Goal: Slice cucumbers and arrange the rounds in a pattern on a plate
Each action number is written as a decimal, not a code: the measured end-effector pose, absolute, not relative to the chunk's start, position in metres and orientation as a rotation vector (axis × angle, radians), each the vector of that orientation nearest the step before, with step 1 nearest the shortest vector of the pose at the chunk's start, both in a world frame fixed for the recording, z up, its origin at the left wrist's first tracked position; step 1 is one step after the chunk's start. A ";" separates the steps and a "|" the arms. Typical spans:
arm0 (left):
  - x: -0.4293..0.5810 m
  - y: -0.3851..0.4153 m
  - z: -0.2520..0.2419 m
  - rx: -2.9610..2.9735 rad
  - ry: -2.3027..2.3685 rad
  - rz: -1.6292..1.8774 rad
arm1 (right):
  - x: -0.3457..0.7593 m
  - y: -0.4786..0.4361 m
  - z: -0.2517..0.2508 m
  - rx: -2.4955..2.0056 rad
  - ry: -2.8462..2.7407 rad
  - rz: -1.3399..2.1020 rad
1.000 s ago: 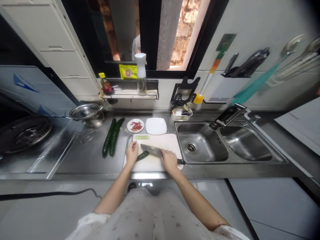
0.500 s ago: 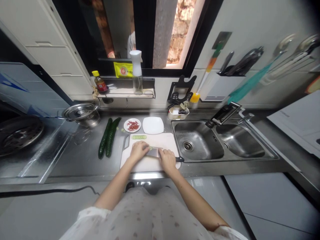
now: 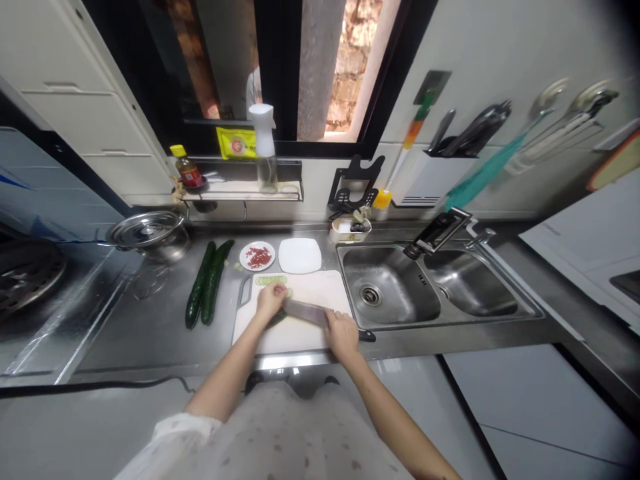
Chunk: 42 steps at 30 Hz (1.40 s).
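Observation:
On a white cutting board (image 3: 320,287), my right hand (image 3: 343,333) grips a kitchen knife (image 3: 306,312) whose wide blade points left and whose black handle end sticks out beyond the hand. My left hand (image 3: 271,300) is closed, fingertips pinched at a pale green cucumber slice (image 3: 289,293) just above the blade's tip. Something dark green shows beneath that hand, mostly hidden. A row of overlapping cucumber slices (image 3: 271,280) lies at the board's upper left, close to my left fingers.
Two whole cucumbers (image 3: 207,283) lie left of the board. Behind it are a plate of chopped red pieces (image 3: 257,256) and a white square plate (image 3: 300,255). A double sink (image 3: 395,280) is to the right, a lidded steel pot (image 3: 155,233) at the left.
My left hand has moved away from the blade, up toward the row of slices, with a slice at its fingertips. The knife has turned and shows more of its blade. The view has shifted slightly.

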State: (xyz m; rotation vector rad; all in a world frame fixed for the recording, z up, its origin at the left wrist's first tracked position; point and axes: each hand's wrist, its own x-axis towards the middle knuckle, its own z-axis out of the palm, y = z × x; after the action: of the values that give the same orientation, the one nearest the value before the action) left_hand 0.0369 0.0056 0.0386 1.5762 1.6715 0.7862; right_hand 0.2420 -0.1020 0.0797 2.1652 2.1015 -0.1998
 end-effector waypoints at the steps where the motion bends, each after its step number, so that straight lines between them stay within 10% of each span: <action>1: 0.035 0.010 0.036 1.553 1.714 0.789 | 0.245 -0.103 0.078 2.172 2.088 -0.221; 30: 0.050 0.062 0.022 2.033 1.982 0.294 | 0.255 -0.108 0.074 2.279 1.994 -0.375; 42: 0.034 0.009 0.032 1.851 1.806 0.626 | 0.254 -0.107 0.079 2.435 1.930 -0.542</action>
State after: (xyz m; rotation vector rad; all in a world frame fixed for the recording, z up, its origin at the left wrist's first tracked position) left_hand 0.0339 0.0095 0.0318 1.8513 1.8062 0.6256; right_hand 0.2543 -0.1075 0.0795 2.4346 1.9296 -0.5416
